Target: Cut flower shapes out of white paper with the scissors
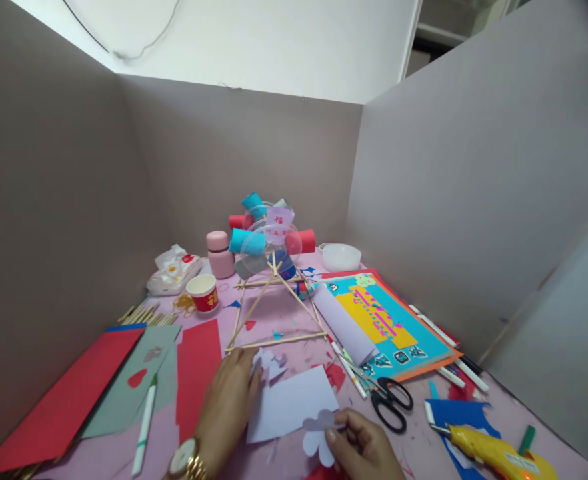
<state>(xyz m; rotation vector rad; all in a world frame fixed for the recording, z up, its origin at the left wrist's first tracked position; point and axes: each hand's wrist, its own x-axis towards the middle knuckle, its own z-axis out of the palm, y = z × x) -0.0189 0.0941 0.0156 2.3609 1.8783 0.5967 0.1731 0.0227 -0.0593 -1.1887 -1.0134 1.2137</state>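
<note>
My right hand [364, 448] pinches a pale lavender paper flower [318, 437] with rounded petals between thumb and fingers, low in the view. A plain lavender paper sheet [294, 403] lies flat between my hands, partly behind the flower. My left hand [229, 390], with a gold watch [183, 459] at the wrist, has its fingers closed at the edge of a lavender paper cut-out [270, 364]; its fingertips are partly hidden. Just beyond stands a wooden stick frame [277, 272] carrying a wheel of clear plastic discs [294, 241] with blue and red paper cups [248, 241].
Black-handled scissors [393, 403] lie right of the sheet, near a yellow glue gun [494, 453] and a colourful poster [389, 320]. On the left are red paper [69, 393], a marker [145, 427] and a paper cup [203, 293]. Grey partitions [244, 147] enclose the table.
</note>
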